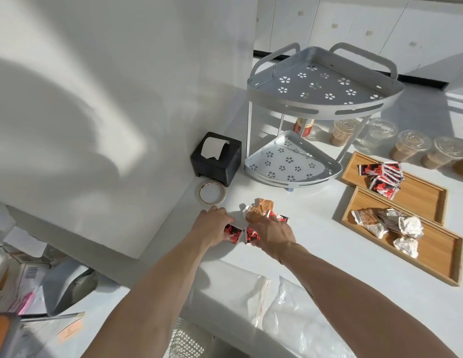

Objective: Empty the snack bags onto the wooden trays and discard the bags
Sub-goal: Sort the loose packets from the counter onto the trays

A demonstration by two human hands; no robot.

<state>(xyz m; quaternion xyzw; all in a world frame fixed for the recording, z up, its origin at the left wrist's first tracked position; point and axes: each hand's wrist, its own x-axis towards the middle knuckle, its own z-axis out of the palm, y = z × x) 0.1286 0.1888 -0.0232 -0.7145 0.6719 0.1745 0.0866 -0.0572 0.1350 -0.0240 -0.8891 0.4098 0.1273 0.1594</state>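
Both wooden trays (432,200) at 3 o'clock half loaded; hands (215,226) (273,232) spread, fingers gathering loose snack packets (259,213) on counter (315,244); empty bags (284,313) undiscarded.

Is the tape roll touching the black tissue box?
Apart. The head view shows a strip of white counter between the tape roll and the base of the black tissue box.

Wooden trays (432,195) matt, grained; snack packets (381,177) glossy foil; rack (321,81) matt perforated metal.
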